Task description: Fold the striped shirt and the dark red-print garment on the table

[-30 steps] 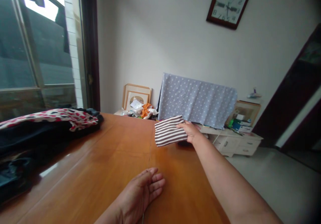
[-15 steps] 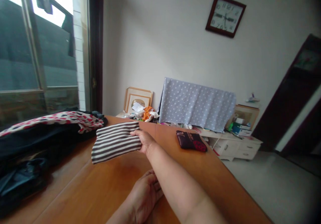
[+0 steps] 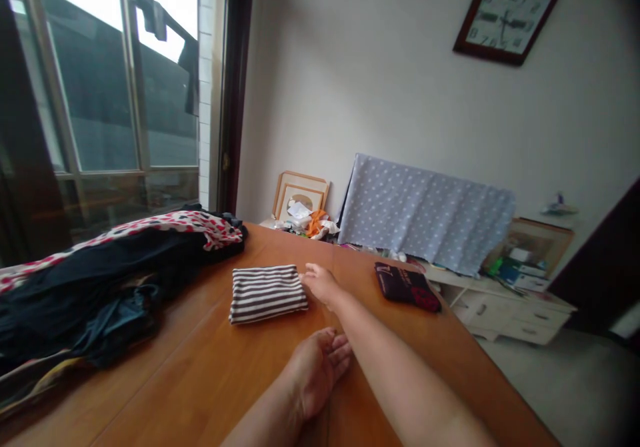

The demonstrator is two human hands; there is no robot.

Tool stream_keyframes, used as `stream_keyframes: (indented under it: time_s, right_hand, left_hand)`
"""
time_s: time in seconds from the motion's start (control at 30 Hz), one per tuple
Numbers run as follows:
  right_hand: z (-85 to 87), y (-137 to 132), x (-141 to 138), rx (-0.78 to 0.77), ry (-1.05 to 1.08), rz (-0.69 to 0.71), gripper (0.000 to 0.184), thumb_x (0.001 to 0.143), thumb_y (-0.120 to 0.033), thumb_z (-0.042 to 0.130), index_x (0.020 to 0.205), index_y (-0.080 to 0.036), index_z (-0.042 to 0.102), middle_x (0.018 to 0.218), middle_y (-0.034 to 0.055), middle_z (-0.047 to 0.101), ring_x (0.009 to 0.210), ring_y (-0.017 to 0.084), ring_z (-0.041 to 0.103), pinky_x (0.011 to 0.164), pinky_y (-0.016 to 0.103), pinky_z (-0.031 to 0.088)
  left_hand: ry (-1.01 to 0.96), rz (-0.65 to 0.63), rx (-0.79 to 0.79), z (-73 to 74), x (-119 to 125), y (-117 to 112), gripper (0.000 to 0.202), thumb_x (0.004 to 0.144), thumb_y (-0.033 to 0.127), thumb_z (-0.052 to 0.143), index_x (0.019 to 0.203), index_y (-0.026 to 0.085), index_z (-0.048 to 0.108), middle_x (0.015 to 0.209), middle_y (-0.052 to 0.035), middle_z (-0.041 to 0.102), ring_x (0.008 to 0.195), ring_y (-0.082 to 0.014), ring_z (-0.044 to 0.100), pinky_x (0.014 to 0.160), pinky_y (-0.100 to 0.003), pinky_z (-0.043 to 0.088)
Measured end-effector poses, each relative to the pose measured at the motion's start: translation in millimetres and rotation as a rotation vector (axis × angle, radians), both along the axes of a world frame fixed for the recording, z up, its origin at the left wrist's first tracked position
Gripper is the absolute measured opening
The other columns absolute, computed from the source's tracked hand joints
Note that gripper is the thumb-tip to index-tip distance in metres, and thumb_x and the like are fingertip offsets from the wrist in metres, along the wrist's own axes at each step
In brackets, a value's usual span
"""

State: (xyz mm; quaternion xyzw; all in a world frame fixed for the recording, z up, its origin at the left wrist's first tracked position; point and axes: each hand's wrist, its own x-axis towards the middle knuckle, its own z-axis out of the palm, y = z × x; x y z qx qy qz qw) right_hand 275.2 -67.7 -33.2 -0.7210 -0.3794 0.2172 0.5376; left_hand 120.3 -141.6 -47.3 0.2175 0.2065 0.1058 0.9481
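Note:
A folded black-and-white striped cloth [image 3: 269,293] lies flat on the brown wooden table [image 3: 200,367]. Just off its right edge is my right hand [image 3: 320,281], open with fingers stretched forward and nothing in them. My left hand [image 3: 323,370] rests nearer to me on the tabletop, palm turned to the right, its fingers loosely bent and holding nothing. Farther right, a folded dark purple cloth [image 3: 406,287] with a red pattern lies on the same table.
Dark clothes [image 3: 120,287] and a red-spotted white garment [image 3: 170,223] are heaped along the table's left side. Behind the table stands a low white cabinet [image 3: 515,317], near a grey dotted cloth [image 3: 425,210] draped over something. A clock [image 3: 509,17] hangs on the wall.
My right hand has let go of the striped cloth, which now lies on the table instead of being held up. The view has swung left.

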Motion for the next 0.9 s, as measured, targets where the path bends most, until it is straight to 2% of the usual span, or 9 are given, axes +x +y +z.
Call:
stream_keyframes:
  time_s: [0.1, 0.2, 0.3, 0.4, 0.53, 0.6, 0.67, 0.77, 0.9]
  right_hand:
    - [2.5, -25.5, 26.1, -0.051, -0.132, -0.16, 0.046, 0.085, -0.031, 0.066, 0.13, -0.021, 0.061, 0.13, 0.0105, 0.067, 0.12, 0.022, 0.062, 0.104, 0.033, 0.046]
    - [5.5, -59.5, 57.7, -0.101, -0.245, -0.343, 0.05, 0.083, -0.026, 0.068, 0.132, -0.023, 0.06, 0.14, 0.0125, 0.059, 0.134, 0.028, 0.05, 0.114, 0.04, 0.034]
    - [7.4, -91.5, 87.4, -0.306, -0.481, -0.567, 0.058, 0.084, -0.024, 0.067, 0.14, -0.026, 0.053, 0.149, 0.0137, 0.051, 0.142, 0.031, 0.038, 0.117, 0.045, 0.027]
    - [5.1, -116.7, 111.1, -0.536, -0.557, -0.699, 0.06, 0.085, -0.028, 0.067, 0.142, -0.023, 0.049, 0.147, 0.0185, 0.049, 0.139, 0.034, 0.039, 0.111, 0.051, 0.032]
    - [-3.6, -141.1, 126.2, -0.588, -0.506, -0.719, 0.041, 0.087, -0.031, 0.065, 0.126, -0.023, 0.06, 0.134, 0.0166, 0.057, 0.132, 0.033, 0.045, 0.102, 0.048, 0.041]
    - [-6.6, -148.8, 126.1, -0.575, -0.517, -0.719, 0.026, 0.092, -0.026, 0.057, 0.117, -0.024, 0.065, 0.129, 0.0149, 0.059, 0.13, 0.03, 0.047, 0.1, 0.043, 0.042]
    - [-7.0, -154.0, 122.6, -0.552, -0.539, -0.716, 0.025, 0.094, -0.021, 0.049, 0.111, -0.023, 0.067, 0.126, 0.0156, 0.06, 0.127, 0.028, 0.05, 0.099, 0.039, 0.042]
    - [-4.6, -161.6, 111.5, -0.508, -0.578, -0.681, 0.025, 0.092, -0.017, 0.049, 0.107, -0.02, 0.068, 0.12, 0.0143, 0.064, 0.119, 0.026, 0.055, 0.099, 0.036, 0.041]
    - [-8.7, -179.3, 77.7, -0.428, -0.618, -0.553, 0.022, 0.087, -0.015, 0.054, 0.101, -0.021, 0.069, 0.11, 0.007, 0.069, 0.109, 0.021, 0.061, 0.096, 0.03, 0.044]
  left_hand:
    - [0.093, 0.156, 0.012, 12.7, -6.8, 19.5, 0.031, 0.092, 0.018, 0.056, 0.123, 0.016, 0.051, 0.133, -0.0171, 0.06, 0.113, -0.0198, 0.067, 0.104, -0.035, 0.048]
    - [0.082, 0.322, 0.007, 25.1, -15.1, 43.8, 0.046, 0.095, 0.021, 0.053, 0.139, 0.017, 0.042, 0.144, -0.0181, 0.053, 0.13, -0.0218, 0.058, 0.105, -0.034, 0.049]
    - [0.045, 0.341, -0.057, 30.4, -21.7, 60.1, 0.059, 0.095, 0.024, 0.055, 0.149, 0.015, 0.034, 0.149, -0.0203, 0.049, 0.138, -0.0229, 0.052, 0.105, -0.035, 0.051]
    - [0.02, 0.343, -0.08, 30.1, -26.0, 66.4, 0.067, 0.096, 0.027, 0.054, 0.156, 0.016, 0.025, 0.153, -0.0205, 0.045, 0.141, -0.0241, 0.048, 0.106, -0.038, 0.05]
    - [-0.018, 0.381, -0.046, 27.6, -28.4, 71.4, 0.073, 0.097, 0.03, 0.053, 0.16, 0.02, 0.018, 0.158, -0.0173, 0.039, 0.143, -0.024, 0.046, 0.108, -0.04, 0.049]
    - [-0.004, 0.387, -0.006, 26.3, -27.5, 72.9, 0.072, 0.096, 0.032, 0.053, 0.159, 0.022, 0.021, 0.161, -0.0159, 0.037, 0.142, -0.0242, 0.046, 0.107, -0.04, 0.05]
    - [0.049, 0.384, 0.037, 24.1, -24.2, 72.2, 0.069, 0.096, 0.034, 0.052, 0.158, 0.022, 0.023, 0.161, -0.0159, 0.037, 0.141, -0.0245, 0.049, 0.106, -0.039, 0.051]
    - [0.154, 0.366, 0.134, 17.7, -14.8, 67.5, 0.058, 0.096, 0.033, 0.054, 0.151, 0.022, 0.037, 0.153, -0.0155, 0.048, 0.134, -0.0229, 0.056, 0.101, -0.035, 0.053]
    - [0.236, 0.328, 0.274, 8.1, -2.5, 57.9, 0.035, 0.093, 0.027, 0.059, 0.126, 0.019, 0.055, 0.135, -0.0161, 0.062, 0.112, -0.019, 0.069, 0.09, -0.028, 0.056]
